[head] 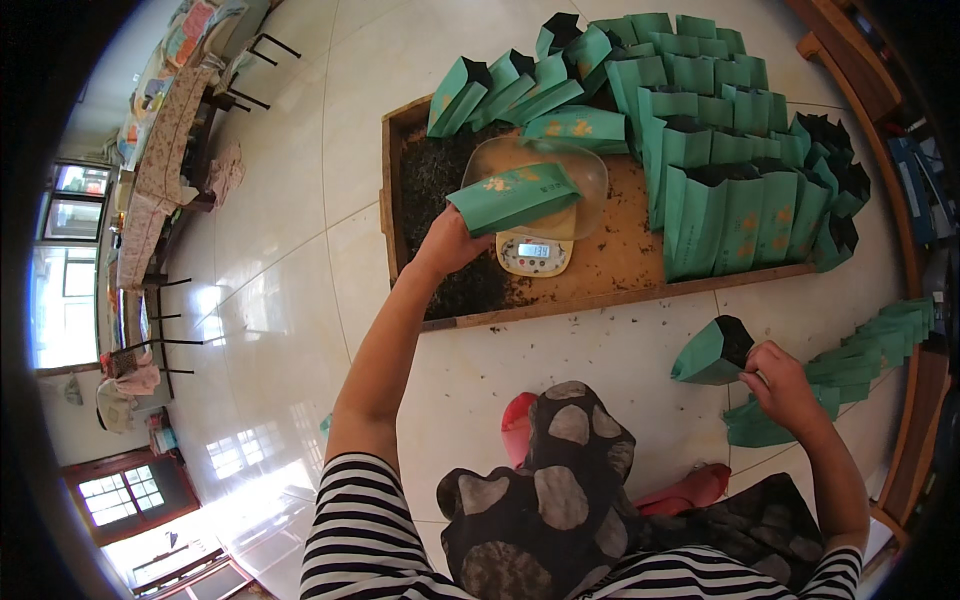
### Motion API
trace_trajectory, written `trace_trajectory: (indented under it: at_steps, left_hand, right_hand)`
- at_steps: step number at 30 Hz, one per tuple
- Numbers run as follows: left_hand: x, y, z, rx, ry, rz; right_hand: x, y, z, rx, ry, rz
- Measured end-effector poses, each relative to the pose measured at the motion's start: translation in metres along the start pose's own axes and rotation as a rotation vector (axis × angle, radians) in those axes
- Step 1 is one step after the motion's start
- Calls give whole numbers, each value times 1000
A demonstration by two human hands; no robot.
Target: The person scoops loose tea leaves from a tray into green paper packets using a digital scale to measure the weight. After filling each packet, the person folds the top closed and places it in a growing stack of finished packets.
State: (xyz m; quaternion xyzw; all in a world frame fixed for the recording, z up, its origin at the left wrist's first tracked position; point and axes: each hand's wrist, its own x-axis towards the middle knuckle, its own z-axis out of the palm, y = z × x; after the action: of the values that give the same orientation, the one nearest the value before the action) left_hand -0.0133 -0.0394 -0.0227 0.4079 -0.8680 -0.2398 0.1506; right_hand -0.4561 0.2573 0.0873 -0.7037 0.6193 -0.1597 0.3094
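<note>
My left hand (448,244) grips the lower end of a green paper bag (517,196) with orange print, held lying over the clear plastic pan (592,187) of a kitchen scale. The scale's base (534,253) has a lit display with digits. Off to the right, my right hand (780,382) pinches the rim of another green bag (701,352), whose dark mouth is turned toward that hand. A heap of dark dried leaves, apparently tea, (439,180) lies left of the scale in a shallow wooden tray (540,309).
Rows of upright green bags (712,217) crowd the tray's right side; several more (517,90) stand along its back. Flat green bags (862,360) lie overlapped on the tiled floor (465,420) at right. Wooden furniture (900,420) borders the right; a cloth-covered table (161,165) stands at left.
</note>
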Motion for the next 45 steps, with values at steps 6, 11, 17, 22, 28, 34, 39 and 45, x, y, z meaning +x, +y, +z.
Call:
trace_trajectory:
  at_steps: [6,11,17,22,28,34,39,45]
  left_hand:
    - [3,6,-1,-117,-45,-84]
    - [3,3,-6,-74,-51,-59]
    - [2,7,-7,-57,-83,-100]
    - [3,5,-14,-77,-145,-137]
    - [-12,9,-33,-164,-99,-193]
    - [-43,-11,-45,-290,9,-285]
    - [-75,-31,-41,-347,108,-400]
    - [-87,-49,-24,-245,124,-418]
  right_hand:
    - [2,3,-2,4,-2,-24]
    - [1,2,-3,-3,8,-18]
    - [-1,1,-5,-10,14,-7]
    - [-3,2,-5,-20,9,-12]
    - [-7,10,-4,-25,13,20]
    - [-6,13,-3,-32,22,10]
    - [-4,12,-4,-40,23,17]
    - [-4,10,-5,-34,23,17]
